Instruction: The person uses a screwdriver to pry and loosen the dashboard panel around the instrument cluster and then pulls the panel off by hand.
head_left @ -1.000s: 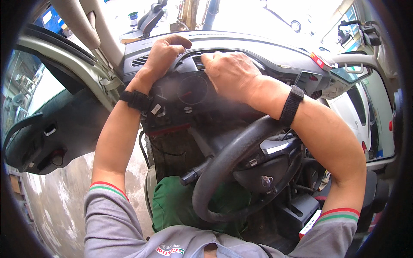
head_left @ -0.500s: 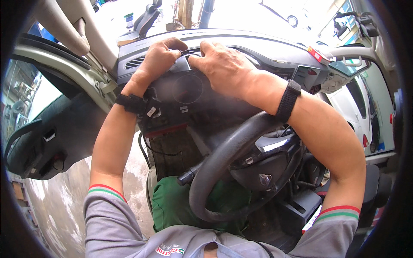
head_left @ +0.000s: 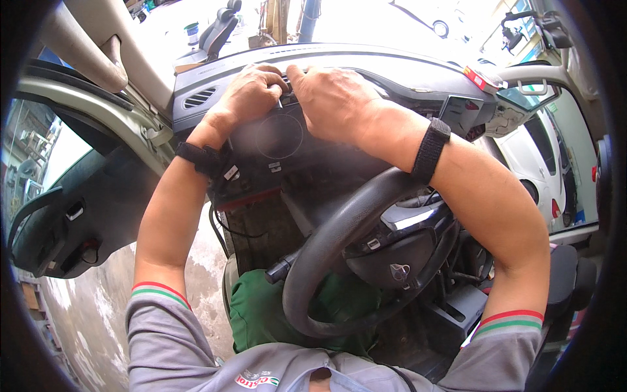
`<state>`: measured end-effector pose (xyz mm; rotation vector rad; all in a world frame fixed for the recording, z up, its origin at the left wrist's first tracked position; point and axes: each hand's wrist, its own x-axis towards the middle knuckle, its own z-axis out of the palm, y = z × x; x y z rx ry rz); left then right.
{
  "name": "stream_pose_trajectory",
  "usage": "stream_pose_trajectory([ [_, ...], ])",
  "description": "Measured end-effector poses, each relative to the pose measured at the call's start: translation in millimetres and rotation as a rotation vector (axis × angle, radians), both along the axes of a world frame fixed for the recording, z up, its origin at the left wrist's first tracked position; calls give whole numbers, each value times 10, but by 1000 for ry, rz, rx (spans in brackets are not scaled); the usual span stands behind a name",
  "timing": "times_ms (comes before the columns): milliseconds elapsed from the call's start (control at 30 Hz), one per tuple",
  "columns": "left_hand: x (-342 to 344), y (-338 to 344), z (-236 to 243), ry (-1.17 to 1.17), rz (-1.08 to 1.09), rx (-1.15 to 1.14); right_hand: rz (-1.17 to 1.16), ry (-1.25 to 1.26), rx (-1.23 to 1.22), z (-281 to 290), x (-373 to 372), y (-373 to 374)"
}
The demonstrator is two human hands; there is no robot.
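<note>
Both my hands work close together on top of the dashboard (head_left: pixel 366 62), behind the steering wheel (head_left: pixel 339 225). My left hand (head_left: pixel 257 91) is closed, with its fingers curled at a small dark part at the dashboard's instrument area. My right hand (head_left: pixel 334 98) is bent over the same spot, fingers curled down and their tips mostly hidden. What the fingers grip cannot be made out; only a thin pale edge shows between the hands. Just below the hands is a dark panel with a round outline (head_left: pixel 279 136).
An air vent (head_left: pixel 199 97) lies left of my left hand. The open door (head_left: pixel 85 215) stands at the left. A red and white box (head_left: pixel 482 80) rests on the dashboard's right part, near a dark screen-like panel (head_left: pixel 462 111). A stalk (head_left: pixel 282 268) sticks out beside the wheel.
My hands have drawn closer together, and my left hand has moved slightly right. The pale grey piece that showed between them is now almost covered. The view has shifted slightly.
</note>
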<state>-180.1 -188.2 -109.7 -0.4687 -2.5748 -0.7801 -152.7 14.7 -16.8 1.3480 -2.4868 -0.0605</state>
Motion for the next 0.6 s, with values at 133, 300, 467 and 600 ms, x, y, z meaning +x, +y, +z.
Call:
stream_pose_trajectory([
  [133,-10,-32,66,-82,-40,-28,-116,-135,128,73,47,0],
  [300,6,5,95,-76,-5,-79,-26,-114,45,1,-77,-1],
  [467,0,8,50,-34,26,-7,37,-85,-14,-20,-107,-27],
  [600,4,6,112,-108,27,-31,34,-101,-45,0,-83,7],
])
